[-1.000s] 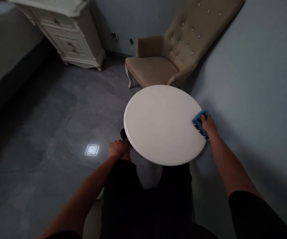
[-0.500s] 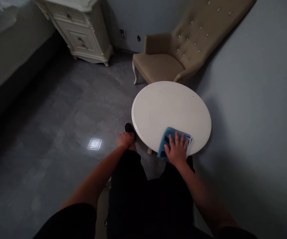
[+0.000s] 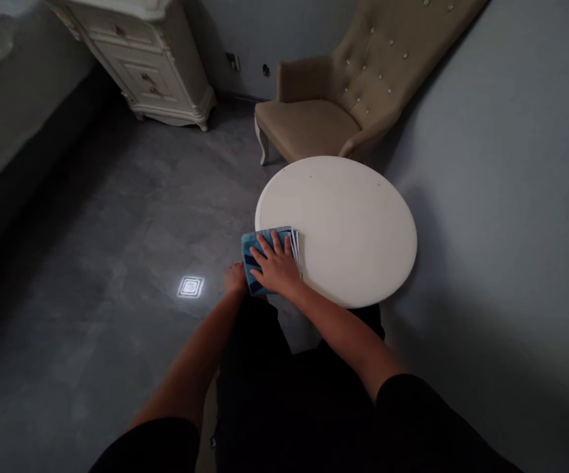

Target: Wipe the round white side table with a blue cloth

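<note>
My right hand (image 3: 277, 266) lies flat with its fingers spread on a folded blue cloth (image 3: 251, 246). The cloth has dark stripes and white edges. It covers the near left rim of a round white table (image 3: 348, 230) and hangs past the edge there. My left hand (image 3: 236, 278) rests by my left knee, just left of the cloth. Its fingers are mostly hidden, so I cannot see whether they are open or closed.
A tan tufted armchair (image 3: 309, 125) stands behind the table, beside the grey wall (image 3: 501, 197). A cream bedside cabinet (image 3: 151, 72) is at the back left, next to a bed (image 3: 13, 112). A bright square pattern (image 3: 190, 287) shows on the grey floor.
My right hand has slid the cloth leftward across the near part of the table to its left rim. My left hand stays by the knee. The view has shifted slightly.
</note>
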### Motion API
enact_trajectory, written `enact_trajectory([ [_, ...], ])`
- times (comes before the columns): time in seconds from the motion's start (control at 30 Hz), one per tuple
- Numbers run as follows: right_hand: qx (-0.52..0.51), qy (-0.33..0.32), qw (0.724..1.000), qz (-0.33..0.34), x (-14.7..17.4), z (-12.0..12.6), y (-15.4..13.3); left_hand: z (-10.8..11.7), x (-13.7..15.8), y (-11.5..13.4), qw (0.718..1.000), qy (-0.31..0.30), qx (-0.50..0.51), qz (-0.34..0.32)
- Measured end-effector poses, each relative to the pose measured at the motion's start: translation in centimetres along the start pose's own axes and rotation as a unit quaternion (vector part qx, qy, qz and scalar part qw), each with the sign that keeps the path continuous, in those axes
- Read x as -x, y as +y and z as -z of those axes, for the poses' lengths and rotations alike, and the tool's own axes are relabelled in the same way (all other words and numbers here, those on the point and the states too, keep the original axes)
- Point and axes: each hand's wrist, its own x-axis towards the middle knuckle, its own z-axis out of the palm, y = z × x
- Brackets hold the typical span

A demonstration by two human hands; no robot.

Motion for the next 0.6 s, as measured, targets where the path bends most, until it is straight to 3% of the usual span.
enact_trajectory([
  [0.17, 0.012, -0.016, 0.998, -0.06, 9.7, 2.1, 6.9, -0.4, -0.3, 1.7, 0.999, 0.007, -0.028, 0.044],
  [0.27, 0.052, -0.019, 0.985, -0.166, 16.7, 3.9, 13.5, -0.4, -0.1, 2.2, 0.999, 0.003, -0.032, 0.033],
  [0.37, 0.104, 0.009, 0.95, -0.293, 22.2, 5.4, 20.5, -0.3, 0.2, 2.4, 0.999, -0.007, -0.03, 0.03],
  [0.47, 0.119, 0.036, 0.911, -0.392, 24.5, 6.3, 26.3, -0.3, 0.4, 2.5, 1.0, -0.008, -0.022, 0.02],
  [0.6, 0.113, 0.039, 0.887, -0.445, 22.5, 7.3, 31.5, -0.4, 0.2, 2.1, 1.0, -0.007, -0.005, -0.002],
])
